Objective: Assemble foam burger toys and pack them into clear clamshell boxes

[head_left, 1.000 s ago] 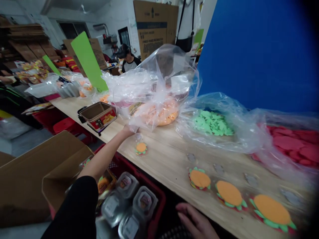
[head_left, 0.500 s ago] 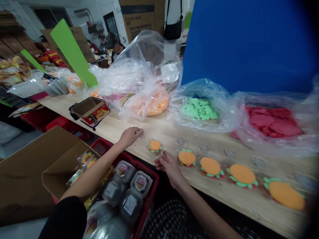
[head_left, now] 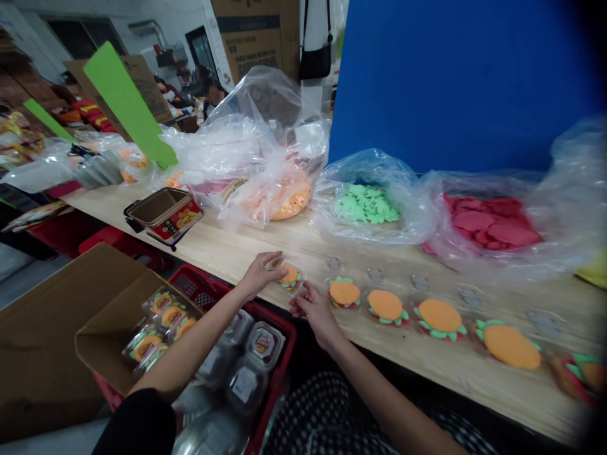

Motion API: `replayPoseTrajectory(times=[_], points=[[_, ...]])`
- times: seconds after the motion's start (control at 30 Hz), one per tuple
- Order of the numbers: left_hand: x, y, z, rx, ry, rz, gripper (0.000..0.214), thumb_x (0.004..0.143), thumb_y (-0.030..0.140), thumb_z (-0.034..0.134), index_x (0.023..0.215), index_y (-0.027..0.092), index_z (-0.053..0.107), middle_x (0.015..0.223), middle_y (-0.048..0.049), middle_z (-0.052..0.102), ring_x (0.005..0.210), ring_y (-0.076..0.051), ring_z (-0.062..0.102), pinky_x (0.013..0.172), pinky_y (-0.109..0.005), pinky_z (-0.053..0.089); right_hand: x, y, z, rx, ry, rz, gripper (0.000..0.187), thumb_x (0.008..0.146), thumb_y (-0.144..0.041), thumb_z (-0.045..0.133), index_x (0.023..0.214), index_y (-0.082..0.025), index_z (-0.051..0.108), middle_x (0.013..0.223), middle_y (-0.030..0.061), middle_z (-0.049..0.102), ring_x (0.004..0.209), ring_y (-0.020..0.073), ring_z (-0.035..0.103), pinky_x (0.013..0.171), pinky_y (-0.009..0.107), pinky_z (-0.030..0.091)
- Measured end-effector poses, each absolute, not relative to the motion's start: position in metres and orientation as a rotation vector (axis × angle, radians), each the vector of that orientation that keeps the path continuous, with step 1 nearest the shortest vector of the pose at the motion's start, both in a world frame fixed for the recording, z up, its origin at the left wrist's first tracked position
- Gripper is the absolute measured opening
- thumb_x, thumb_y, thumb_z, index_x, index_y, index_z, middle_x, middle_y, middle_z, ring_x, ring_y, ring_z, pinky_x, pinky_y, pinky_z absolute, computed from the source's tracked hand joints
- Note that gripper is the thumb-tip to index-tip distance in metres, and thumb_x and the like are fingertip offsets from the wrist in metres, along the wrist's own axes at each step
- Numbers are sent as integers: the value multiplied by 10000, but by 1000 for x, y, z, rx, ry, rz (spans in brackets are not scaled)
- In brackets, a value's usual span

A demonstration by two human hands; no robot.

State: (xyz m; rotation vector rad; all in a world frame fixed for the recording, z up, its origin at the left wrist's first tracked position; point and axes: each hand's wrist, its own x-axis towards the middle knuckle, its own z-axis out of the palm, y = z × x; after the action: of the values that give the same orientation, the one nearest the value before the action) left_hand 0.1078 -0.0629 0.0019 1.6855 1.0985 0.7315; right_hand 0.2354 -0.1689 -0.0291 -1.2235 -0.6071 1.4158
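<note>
A foam burger piece (head_left: 289, 276) in a clear packet (head_left: 300, 272) is lying near the edge of a wooden table (head_left: 237, 243); the packet is pinched at its edge by the left hand (head_left: 260, 275); the right hand (head_left: 315, 314) is held loosely curled just beside it, nothing being grasped; further foam burgers (head_left: 385, 307) are laid in a row to the right; a red crate (head_left: 192, 278) is placed below the table edge.

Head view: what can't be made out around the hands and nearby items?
All in the head view:
Small foam burger: partly hidden by the left hand; cannot tell if it is gripped.
Right hand: fingertips too close to the burger to tell if they touch.
Orange pieces: veiled by a crumpled plastic bag.
Foam burger at the right edge: cut off and blurred.
Tub labels: too small to read.
</note>
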Motion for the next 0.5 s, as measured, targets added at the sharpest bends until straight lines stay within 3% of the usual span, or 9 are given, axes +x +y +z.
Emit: replayPoseTrajectory(times=[0.3, 0.5], points=[[115, -75, -1, 1551, 1156, 641, 810, 465, 288, 763, 1201, 123, 465, 1194, -124, 499, 1039, -235, 498, 905, -352, 395, 233, -173, -41, -1234, -619, 1429, 636, 626, -361, 623, 1164, -151, 355, 661, -32, 581, 570, 126, 568, 535, 237, 466], [105, -109, 3, 1308, 1228, 664, 891, 410, 410, 771, 1201, 139, 464, 1004, -93, 575, 918, -220, 549, 841, -382, 432, 248, -179, -56, -1231, -813, 1396, 672, 574, -535, 637, 1131, -216, 437, 657, 6, 592, 622, 191, 607, 536, 276, 497]])
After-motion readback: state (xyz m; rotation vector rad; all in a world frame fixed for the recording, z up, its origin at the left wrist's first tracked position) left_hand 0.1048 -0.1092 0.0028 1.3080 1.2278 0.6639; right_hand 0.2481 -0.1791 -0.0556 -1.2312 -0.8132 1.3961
